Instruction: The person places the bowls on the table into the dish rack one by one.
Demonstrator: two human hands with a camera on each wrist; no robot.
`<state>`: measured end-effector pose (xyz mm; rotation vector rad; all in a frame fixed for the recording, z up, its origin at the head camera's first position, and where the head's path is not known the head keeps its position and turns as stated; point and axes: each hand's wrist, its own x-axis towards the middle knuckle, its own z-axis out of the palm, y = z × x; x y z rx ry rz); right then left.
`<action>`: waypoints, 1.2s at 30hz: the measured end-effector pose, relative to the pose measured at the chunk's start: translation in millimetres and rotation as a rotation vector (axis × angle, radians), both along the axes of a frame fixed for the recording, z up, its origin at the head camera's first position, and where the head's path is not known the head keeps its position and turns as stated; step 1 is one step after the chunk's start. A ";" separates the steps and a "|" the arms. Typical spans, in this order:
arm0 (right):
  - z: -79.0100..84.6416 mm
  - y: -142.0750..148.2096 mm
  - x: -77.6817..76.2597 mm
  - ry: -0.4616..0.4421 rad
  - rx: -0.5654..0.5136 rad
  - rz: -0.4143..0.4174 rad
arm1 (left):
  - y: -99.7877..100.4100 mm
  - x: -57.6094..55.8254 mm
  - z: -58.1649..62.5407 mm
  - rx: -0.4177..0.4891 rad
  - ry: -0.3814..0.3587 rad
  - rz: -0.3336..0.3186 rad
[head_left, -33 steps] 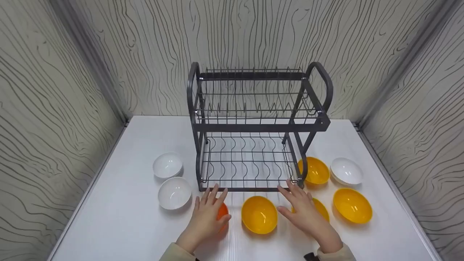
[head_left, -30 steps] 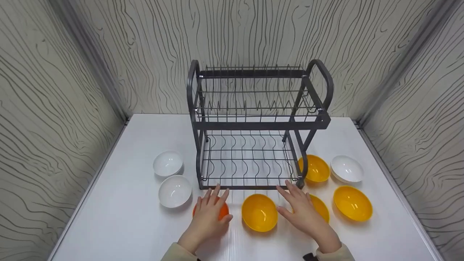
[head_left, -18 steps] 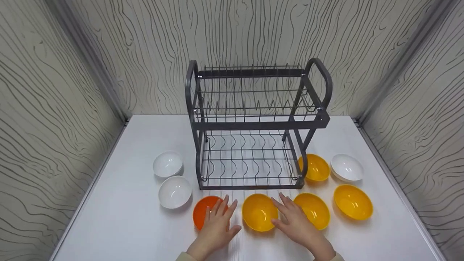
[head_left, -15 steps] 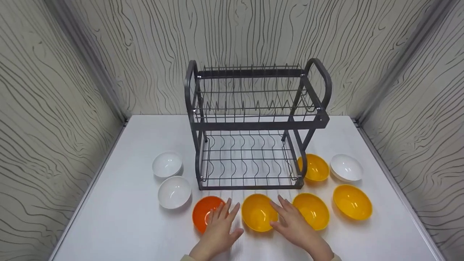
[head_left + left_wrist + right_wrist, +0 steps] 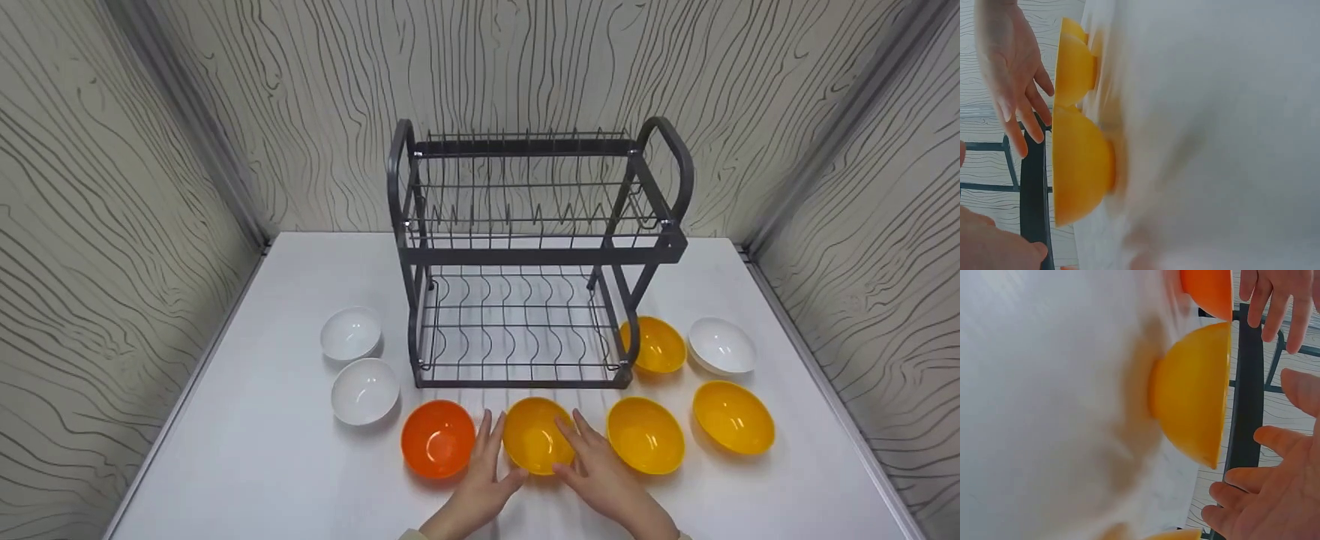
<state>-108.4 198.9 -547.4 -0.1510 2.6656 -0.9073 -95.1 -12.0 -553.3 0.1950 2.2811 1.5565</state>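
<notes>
A yellow bowl stands upright on the white table, between my two hands. My left hand hovers at its left side with fingers extended, between it and an orange bowl. On the other side my right hand is spread, its fingertips overlapping the yellow bowl's right rim in the head view. Both wrist views show the hands above rim height, holding nothing. Just right of my right hand sits a second yellow bowl.
Behind the bowls stands a dark two-tier dish rack. Two white bowls lie to the left. On the right are a white bowl and two yellow bowls, one partly behind the rack's leg. Patterned walls enclose the table.
Both hands have moved inward and toward the near edge, the left away from over the orange bowl, the right from over the second yellow bowl, to either side of the middle yellow bowl.
</notes>
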 end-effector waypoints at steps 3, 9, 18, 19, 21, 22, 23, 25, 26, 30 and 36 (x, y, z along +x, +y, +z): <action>-4.9 -1.0 1.9 -0.028 -0.001 -0.013 | 4.8 1.7 -3.7 0.075 -0.098 0.026; -19.2 -6.5 7.8 -0.050 -0.082 -0.071 | 10.7 4.3 -15.6 0.196 -0.218 0.053; -38.8 -14.4 14.0 -0.093 -0.277 -0.160 | 20.8 -0.5 -29.7 0.292 -0.393 0.153; -40.2 -15.6 13.9 -0.081 -0.292 -0.159 | 21.2 -1.5 -30.8 0.297 -0.400 0.165; -42.5 -18.1 13.6 -0.067 -0.331 -0.167 | 21.4 -3.3 -32.9 0.315 -0.419 0.190; -43.2 -19.4 13.4 -0.071 -0.359 -0.176 | 21.1 -4.2 -33.7 0.334 -0.435 0.200; -43.9 -20.6 13.4 -0.082 -0.390 -0.190 | 20.8 -4.9 -34.2 0.357 -0.451 0.212; -44.4 -22.4 13.0 -0.122 -0.461 -0.229 | 20.6 -6.2 -35.4 0.417 -0.482 0.231; -44.2 -23.0 12.8 -0.146 -0.498 -0.254 | 20.8 -6.8 -35.9 0.443 -0.497 0.240; -43.1 -22.9 10.9 -0.229 -0.608 -0.337 | 22.5 -8.1 -37.6 0.516 -0.519 0.268; -41.3 -18.9 4.1 -0.271 -0.738 -0.406 | 26.2 -11.1 -38.2 0.544 -0.504 0.271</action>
